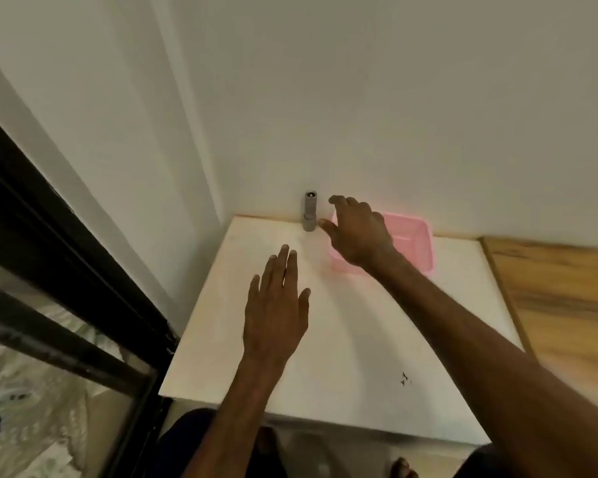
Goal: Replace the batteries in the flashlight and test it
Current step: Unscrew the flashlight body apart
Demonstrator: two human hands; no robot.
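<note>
While the torch (309, 211) is standing upright at the table's (359, 339) far edge against the wall, the right hand (358, 232) is hovering just beside it, fingers spread, torch at its nine o'clock; the left hand (277, 305), flat and empty, is lying farther off, torch at its one o'clock.

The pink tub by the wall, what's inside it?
The pink tub shows only bare pink floor on its right side. The right hand, reaching toward the upright flashlight, covers its left part, so anything there stays hidden.
</note>
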